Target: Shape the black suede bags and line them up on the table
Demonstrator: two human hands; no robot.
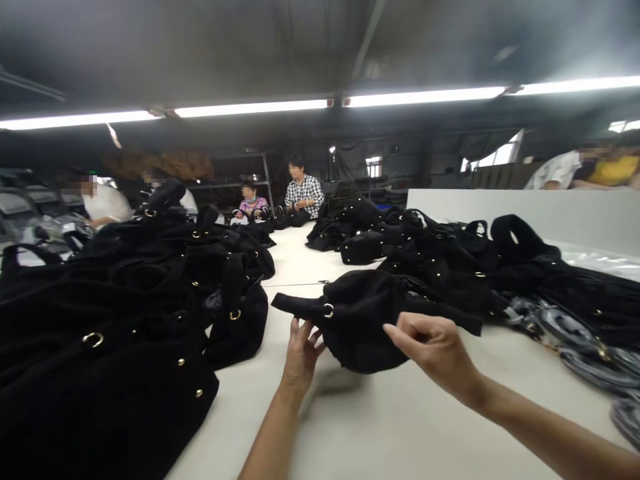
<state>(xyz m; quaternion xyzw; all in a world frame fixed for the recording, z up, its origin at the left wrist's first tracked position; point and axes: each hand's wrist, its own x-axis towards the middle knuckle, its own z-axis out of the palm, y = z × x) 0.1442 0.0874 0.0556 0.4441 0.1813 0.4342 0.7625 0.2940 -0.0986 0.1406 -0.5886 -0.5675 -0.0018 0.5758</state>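
The left grip (301, 355) is grasping a black bag (367, 327) at its left side; the right grip (436, 350) is curling inward at its right, and I cannot tell whether it is pinching fabric. The bag is hovering over the near surface (425, 433). A left pile (130, 393) and a right pile (450, 267) of bags are flanking it, and a person (310, 191) is showing far off.

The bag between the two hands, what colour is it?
The bag is plain black cloth-like material; it shows best in the head view.
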